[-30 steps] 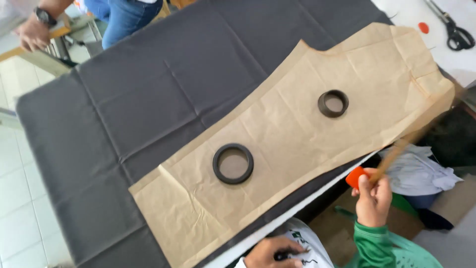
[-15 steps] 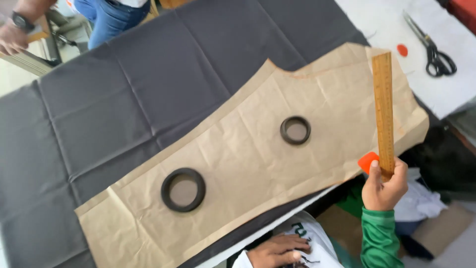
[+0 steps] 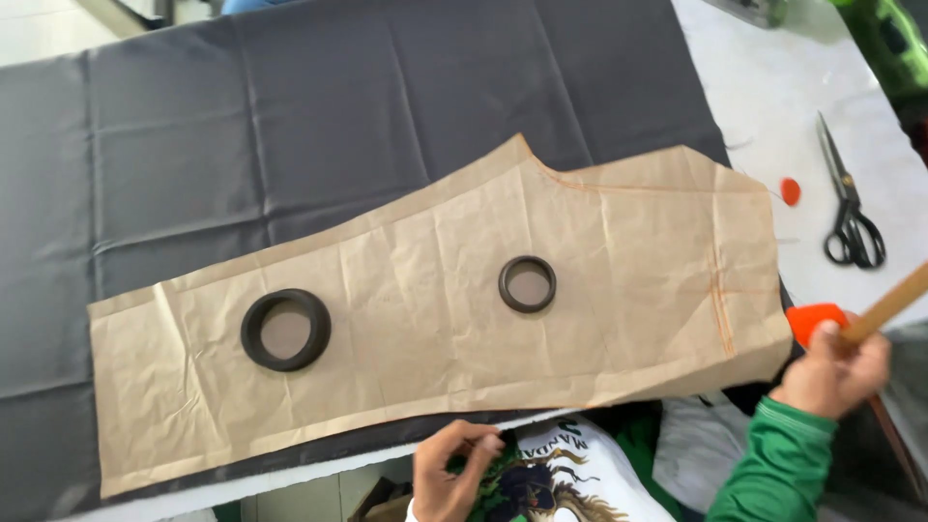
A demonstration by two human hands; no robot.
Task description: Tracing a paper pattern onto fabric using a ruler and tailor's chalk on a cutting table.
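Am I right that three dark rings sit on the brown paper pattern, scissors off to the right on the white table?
Not quite: the head view shows two dark rings, a larger ring and a smaller ring, on the brown paper pattern. The scissors do lie to the right on the white table.

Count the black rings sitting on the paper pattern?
2. The larger ring lies toward the left end of the brown paper pattern; the smaller ring lies near its middle. None looks hidden.
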